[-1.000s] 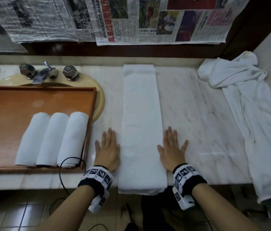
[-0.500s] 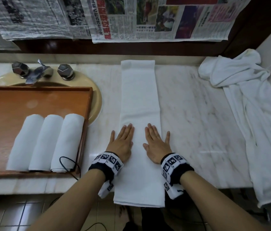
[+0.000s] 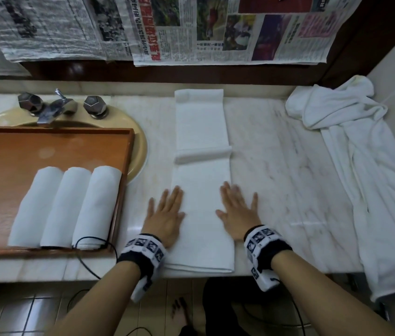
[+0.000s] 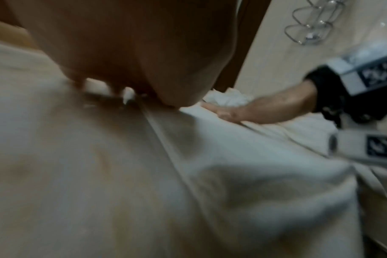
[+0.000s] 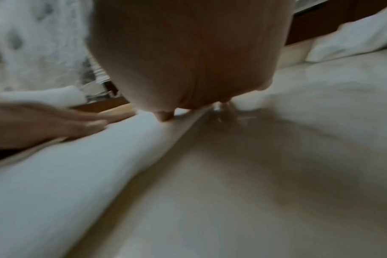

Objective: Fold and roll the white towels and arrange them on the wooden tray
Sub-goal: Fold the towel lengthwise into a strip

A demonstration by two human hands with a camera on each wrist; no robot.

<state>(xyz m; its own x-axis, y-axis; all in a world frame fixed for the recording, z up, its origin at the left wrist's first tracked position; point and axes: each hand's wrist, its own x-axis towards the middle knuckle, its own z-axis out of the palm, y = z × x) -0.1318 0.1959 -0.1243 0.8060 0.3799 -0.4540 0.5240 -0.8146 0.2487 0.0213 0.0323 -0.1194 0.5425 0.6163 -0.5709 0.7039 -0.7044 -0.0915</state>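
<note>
both palms lie flat with fingers spread: left hand (image 3: pixel 165 214) at 9 o'clock and right hand (image 3: pixel 237 212) at 3 o'clock of the folded towel strip (image 3: pixel 202 190), likely squaring its edges before rolling. wooden tray (image 3: pixel 9 151) holds three rolled towels (image 3: pixel 65 204).

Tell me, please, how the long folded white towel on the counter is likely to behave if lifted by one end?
The folded towel would probably flop and sag: it is soft cloth, already buckled into a ridge midway. Its layers may slip apart, since nothing binds them. It looks light, and both flat hands, left hand and right hand, rest along its edges.
</note>
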